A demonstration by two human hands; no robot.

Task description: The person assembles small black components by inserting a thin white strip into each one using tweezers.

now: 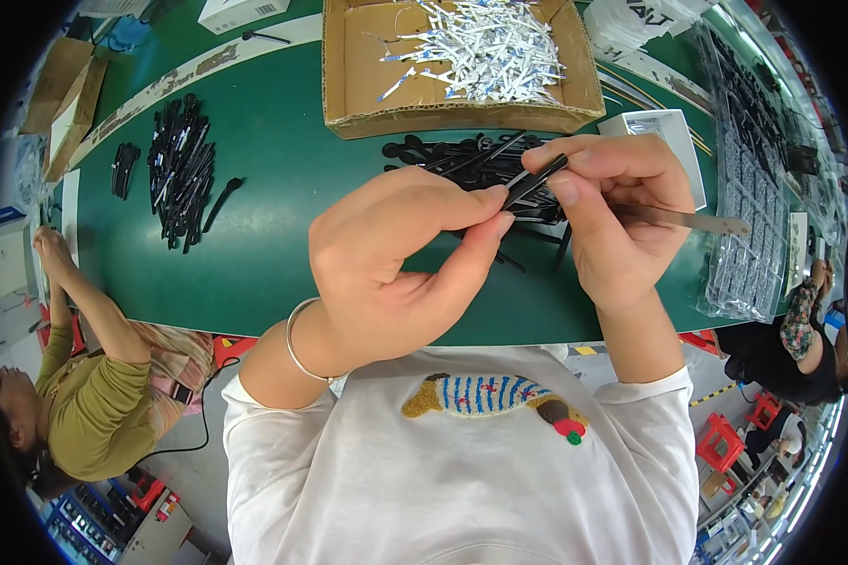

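Between my two hands, above the green table, is a slender black plastic part (540,179), tilted up to the right. The thumb and forefinger of my left hand (386,250) pinch its lower left end. At its upper right end, the thumb and forefinger of my right hand (627,202) close on it. A flat metal strip, apparently tweezers (702,221), sticks out to the right from my right palm, its other end hidden by the fingers. Just beyond my hands lies a heap of similar black parts (471,155), partly covered by them.
A cardboard box (367,120) of small white-and-blue strips stands at the back. A small white box (683,141) is beside it. More black parts (181,174) lie on the left of the table (273,217). Clear plastic trays (749,235) line the right. A person (104,377) sits at the left.
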